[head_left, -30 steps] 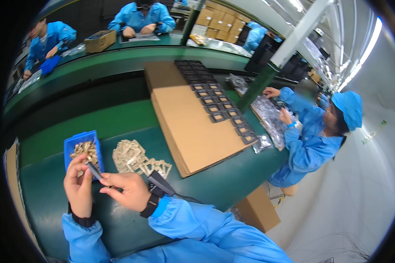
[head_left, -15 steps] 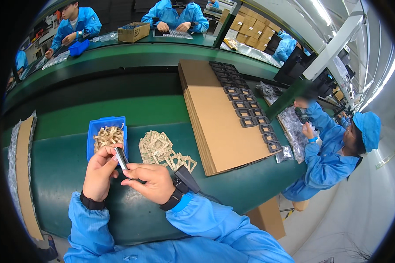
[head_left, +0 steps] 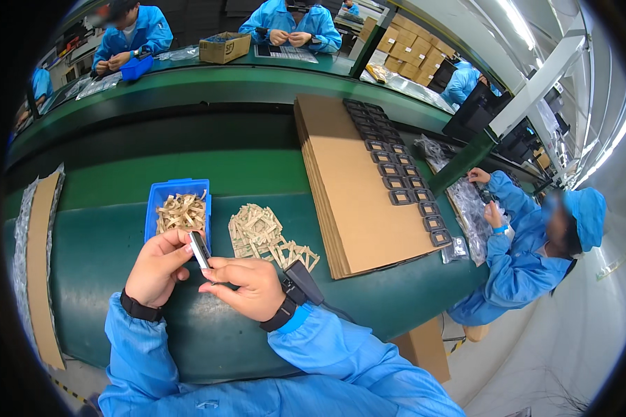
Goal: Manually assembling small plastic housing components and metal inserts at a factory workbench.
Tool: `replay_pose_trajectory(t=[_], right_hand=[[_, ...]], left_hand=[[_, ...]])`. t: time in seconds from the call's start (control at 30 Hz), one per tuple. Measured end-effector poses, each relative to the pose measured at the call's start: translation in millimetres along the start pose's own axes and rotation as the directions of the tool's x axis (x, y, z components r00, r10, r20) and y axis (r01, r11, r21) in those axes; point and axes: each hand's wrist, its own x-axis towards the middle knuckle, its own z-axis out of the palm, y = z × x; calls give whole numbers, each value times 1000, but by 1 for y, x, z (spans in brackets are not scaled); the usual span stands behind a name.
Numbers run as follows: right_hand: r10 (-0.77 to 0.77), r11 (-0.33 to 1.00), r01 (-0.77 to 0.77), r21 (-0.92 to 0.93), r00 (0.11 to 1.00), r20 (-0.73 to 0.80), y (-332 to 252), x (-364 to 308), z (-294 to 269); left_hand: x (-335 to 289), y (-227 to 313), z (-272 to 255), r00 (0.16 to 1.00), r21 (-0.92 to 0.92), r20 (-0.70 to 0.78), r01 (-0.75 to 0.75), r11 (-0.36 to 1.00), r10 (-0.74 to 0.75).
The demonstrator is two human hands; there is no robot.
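Between my two hands is a small, flat black rectangular part (head_left: 199, 249) with a pale, shiny edge, tilted and seen nearly edge-on. My left hand (head_left: 157, 270) pinches its upper end with thumb and fingers. The fingers of my right hand (head_left: 245, 285) are closed on its lower end. Just beyond my left hand stands a blue plastic bin (head_left: 178, 186) holding curled tan paper strips (head_left: 181, 211). To its right, a loose pile of flat, pale printed strips (head_left: 256, 228) lies on the green tabletop, beyond my right hand.
A stack of cardboard sheets (head_left: 360, 201) lies to the right, with rows of black rectangular frames (head_left: 400, 182) on top. Clear plastic bags (head_left: 466, 208) lie beyond it, beside a co-worker (head_left: 515, 243). A cardboard strip (head_left: 40, 264) stands at far left. A green post (head_left: 464, 163) rises at right.
The whole view has shifted slightly. My hands keep hold of the black part, which shows a little more of its dark face. The co-worker at far left has brought both hands together.
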Motion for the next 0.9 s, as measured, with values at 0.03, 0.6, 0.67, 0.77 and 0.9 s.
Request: replay_pose_trajectory(t=[0.03,0.6,0.67,0.77,0.9], right_hand=[[-5,1000,5,7,1000,-5,1,0,1],[186,966,-188,175,982,27,5,-5,0],[330,883,-345,319,938,103,6,-6,2],[317,766,-314,560,944,96,15,-11,13],[417,698,-378,608,905,85,7,-9,2]], left_hand=[[-1,2,0,1000,-18,11,19,1000,-19],[8,-10,0,987,167,-67,-135,977,148],[6,-10,4,958,375,-78,-229,898,277],[8,-22,0,784,673,76,-497,548,616],[11,-21,16,708,749,128,-528,400,695]])
